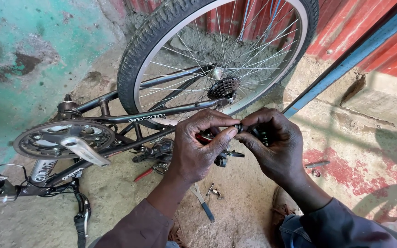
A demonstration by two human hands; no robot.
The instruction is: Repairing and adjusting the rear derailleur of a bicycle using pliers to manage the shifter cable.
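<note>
Metal and black plastic made up the small bicycle part (244,131), dark with a red piece at its left end, which both hands gripped in front of the upturned black bicycle frame (116,119). The left hand (197,149) pinched its left end between thumb and forefinger; the right hand (274,147) curled round its right end, fingers pressed together over it. The part lay roughly level, its long axis running left to right between the two hands, just below the silver-spoked rear wheel (217,50) and its dark sprocket cluster (223,87). It looked light and stiff, probably greasy and so apt to slip, best held at both ends as it was. What it was exactly could not be told, the fingers hiding most of it. A blue-handled tool (203,204) and small loose bits (214,192) lay on the rough concrete floor (235,220) beneath. The silver chainring with crank (65,140) sat well to the left.
</note>
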